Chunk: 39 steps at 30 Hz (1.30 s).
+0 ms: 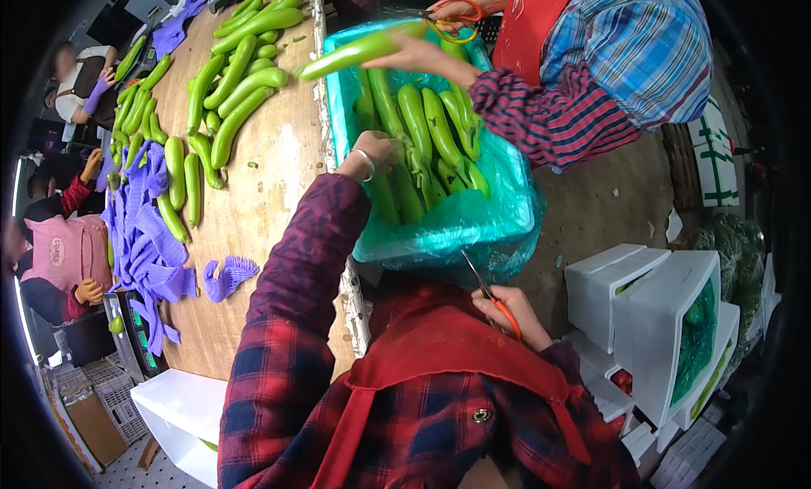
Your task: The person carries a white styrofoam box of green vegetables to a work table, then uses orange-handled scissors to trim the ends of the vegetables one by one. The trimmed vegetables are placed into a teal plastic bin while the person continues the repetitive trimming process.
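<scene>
My left hand [374,152], with a bangle at the wrist, reaches into a box [443,239] lined with green plastic film. Its fingers curl at the stem ends of long green eggplants [415,125]; whether they grip one is hidden. Near the box's front wall, my right hand [513,311] holds scissors [485,286] with orange handles, blades pointing up and left. Across the box, a co-worker's hand [418,53] carries a blurred green eggplant [361,50] over the rim. That person's other hand [451,14] holds scissors [466,28] with orange and yellow handles.
Left of the box, a wooden table [272,172] bears more eggplants [237,77], purple ribbed gloves [149,229] and a scale [142,337]. White foam boxes [659,330] stack at right; another foam box [177,419] stands lower left. People [66,248] work beyond the table.
</scene>
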Each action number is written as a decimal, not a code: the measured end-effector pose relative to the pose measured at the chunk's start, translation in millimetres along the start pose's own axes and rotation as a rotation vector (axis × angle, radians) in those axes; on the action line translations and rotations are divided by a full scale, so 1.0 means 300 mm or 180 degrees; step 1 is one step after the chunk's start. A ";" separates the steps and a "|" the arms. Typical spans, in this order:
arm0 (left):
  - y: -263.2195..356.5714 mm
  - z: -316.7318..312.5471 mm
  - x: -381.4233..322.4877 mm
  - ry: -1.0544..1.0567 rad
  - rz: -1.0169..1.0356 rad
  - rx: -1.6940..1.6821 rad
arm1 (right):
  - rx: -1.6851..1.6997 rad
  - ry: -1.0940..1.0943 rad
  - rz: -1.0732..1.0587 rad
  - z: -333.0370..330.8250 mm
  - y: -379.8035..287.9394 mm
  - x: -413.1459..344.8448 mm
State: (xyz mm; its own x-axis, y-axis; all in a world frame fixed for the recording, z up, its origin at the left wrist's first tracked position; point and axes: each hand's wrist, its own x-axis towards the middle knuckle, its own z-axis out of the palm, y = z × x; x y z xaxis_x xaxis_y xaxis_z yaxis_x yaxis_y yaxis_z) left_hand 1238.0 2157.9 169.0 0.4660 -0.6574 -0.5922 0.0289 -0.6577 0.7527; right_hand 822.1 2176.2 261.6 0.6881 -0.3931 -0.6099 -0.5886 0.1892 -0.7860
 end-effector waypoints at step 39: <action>0.118 0.134 0.362 0.2451 -0.0606 0.0609 | 0.0082 0.0471 -0.0311 -0.082 0.058 -0.003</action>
State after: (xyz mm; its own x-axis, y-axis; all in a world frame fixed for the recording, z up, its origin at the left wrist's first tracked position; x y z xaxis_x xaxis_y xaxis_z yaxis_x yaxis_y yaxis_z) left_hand 1254.0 2048.5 119.7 0.9475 -0.1368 -0.2890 0.0497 -0.8299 0.5557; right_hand 800.8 2157.8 251.0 0.6703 -0.5385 -0.5105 -0.5097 0.1659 -0.8442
